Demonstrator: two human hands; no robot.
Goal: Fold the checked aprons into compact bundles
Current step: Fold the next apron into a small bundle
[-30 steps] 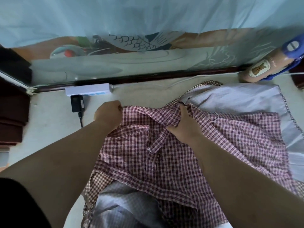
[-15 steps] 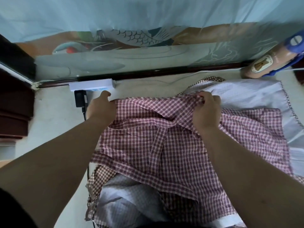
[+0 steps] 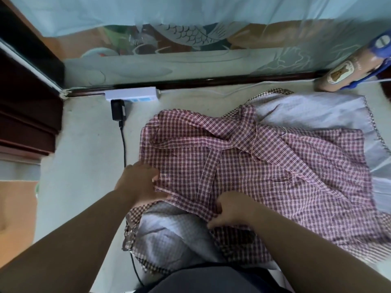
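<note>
Partly hidden, left hand (image 3: 137,185) gripping apron (image 3: 264,172)

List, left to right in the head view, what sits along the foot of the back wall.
Dark brown wooden cabinet → white rectangular power strip → tan plastic appliance with a blue handle, lying on its side at the far right. The black plug overlaps the strip, so it is left out.

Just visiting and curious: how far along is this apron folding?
Nothing is bundled yet. The red-and-white checked cloth apron lies spread, only its top strip turned over. The left hand pinches its left edge; the right hand is at its near hem. What looks like a second pale-lined checked apron underneath is left to fold.
</note>
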